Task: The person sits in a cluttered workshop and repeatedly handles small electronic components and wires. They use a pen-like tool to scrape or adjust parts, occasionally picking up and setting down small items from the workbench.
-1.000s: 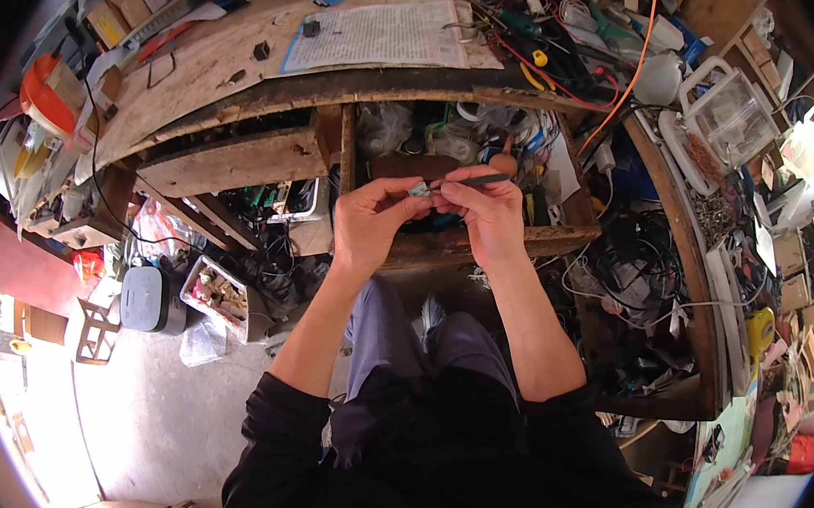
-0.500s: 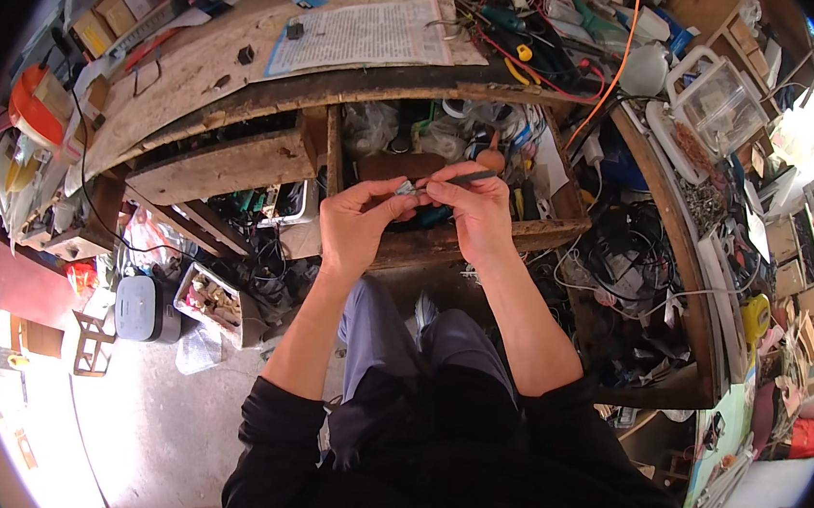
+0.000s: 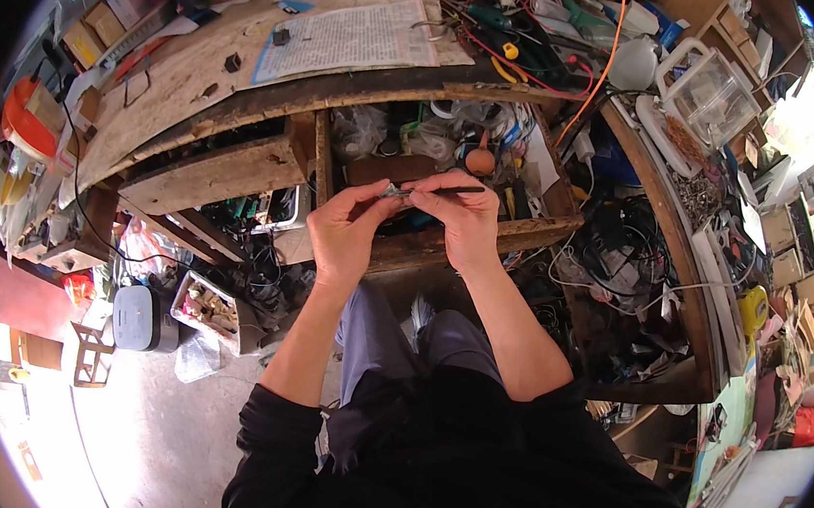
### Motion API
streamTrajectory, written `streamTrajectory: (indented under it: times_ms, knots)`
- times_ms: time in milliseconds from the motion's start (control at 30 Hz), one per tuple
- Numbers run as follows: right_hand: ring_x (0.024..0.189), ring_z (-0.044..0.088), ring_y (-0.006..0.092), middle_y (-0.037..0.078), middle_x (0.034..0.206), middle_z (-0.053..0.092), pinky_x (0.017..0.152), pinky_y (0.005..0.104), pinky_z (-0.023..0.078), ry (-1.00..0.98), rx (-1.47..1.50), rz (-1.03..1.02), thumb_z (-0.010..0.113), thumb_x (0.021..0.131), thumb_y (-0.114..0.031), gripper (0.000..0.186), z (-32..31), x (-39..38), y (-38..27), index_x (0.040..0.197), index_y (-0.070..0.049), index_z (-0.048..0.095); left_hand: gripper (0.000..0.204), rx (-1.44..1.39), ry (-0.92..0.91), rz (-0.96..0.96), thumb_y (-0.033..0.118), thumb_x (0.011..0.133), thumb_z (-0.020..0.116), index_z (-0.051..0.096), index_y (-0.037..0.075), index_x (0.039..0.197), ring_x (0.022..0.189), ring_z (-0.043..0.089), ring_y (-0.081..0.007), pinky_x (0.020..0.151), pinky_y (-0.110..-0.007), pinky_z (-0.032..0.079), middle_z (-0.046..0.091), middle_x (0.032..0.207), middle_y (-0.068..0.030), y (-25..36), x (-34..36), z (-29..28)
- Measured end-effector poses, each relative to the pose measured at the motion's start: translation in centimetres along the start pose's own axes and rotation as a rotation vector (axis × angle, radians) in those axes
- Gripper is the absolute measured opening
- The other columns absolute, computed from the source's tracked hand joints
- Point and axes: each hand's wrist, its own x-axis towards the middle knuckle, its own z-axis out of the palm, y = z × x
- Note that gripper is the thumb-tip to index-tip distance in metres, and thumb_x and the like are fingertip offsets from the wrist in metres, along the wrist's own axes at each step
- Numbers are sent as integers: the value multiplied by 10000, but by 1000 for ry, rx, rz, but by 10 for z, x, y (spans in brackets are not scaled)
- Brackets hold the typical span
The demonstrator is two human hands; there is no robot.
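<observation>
Above the open drawer, my left hand [image 3: 341,234] is closed, pinching a small silvery-grey piece [image 3: 393,191] between thumb and fingertips. What kind of part it is cannot be made out at this size. My right hand [image 3: 470,229] is closed round a slim dark stick-like tool [image 3: 459,190]; its rear end sticks out to the right past the fingers. The tool's front end meets the small piece between both hands, its tip partly hidden by my fingers. Just beyond the hands, a brown oblong object [image 3: 390,168] lies in the drawer [image 3: 491,236].
The drawer also holds clear plastic bags [image 3: 360,132] and an orange-brown bulb [image 3: 480,160]. Behind it, a printed sheet [image 3: 348,39] lies on the worn wooden bench [image 3: 188,104]. An orange cable [image 3: 597,87] hangs at the right, near tangled wires [image 3: 619,263]. A grey box [image 3: 137,313] stands on the floor.
The dark tool in my right hand has tilted to lie flatter and now reaches farther to the right. Both hands have shifted slightly left in the picture, along with the whole scene.
</observation>
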Motion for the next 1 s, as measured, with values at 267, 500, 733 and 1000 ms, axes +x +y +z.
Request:
streamTrajectory:
  times_ms: [267,500,733,1000]
  knots:
    - [832,717,202,184,955,756,736,301,556,20,16,117,746,847,48,93,-5,7,-5,933,26,721,242,-10,-16,-49,-59,902,714,726,-71,1144,872,725,-145,795,-252,583,760,964,-124,2,1,-1]
    - [728,659,149,148,894,762,686,272,522,71,-22,112,757,831,42,86,2,5,-8,916,49,745,215,137,60,43,-19,896,745,738,-71,1105,833,720,-134,758,-247,578,764,946,-100,1,-6,7]
    - [728,653,150,152,887,759,656,276,497,82,1,161,768,816,29,111,0,8,-9,922,54,743,205,218,74,42,-27,891,744,742,-66,1092,840,723,-136,773,-253,580,763,943,-99,1,-5,8]
    - [678,601,141,160,890,757,638,269,463,100,171,331,772,802,21,108,-13,17,-9,906,10,747,219,62,-21,-54,-56,894,725,729,-64,1113,831,726,-140,783,-251,579,766,922,-106,8,0,1]
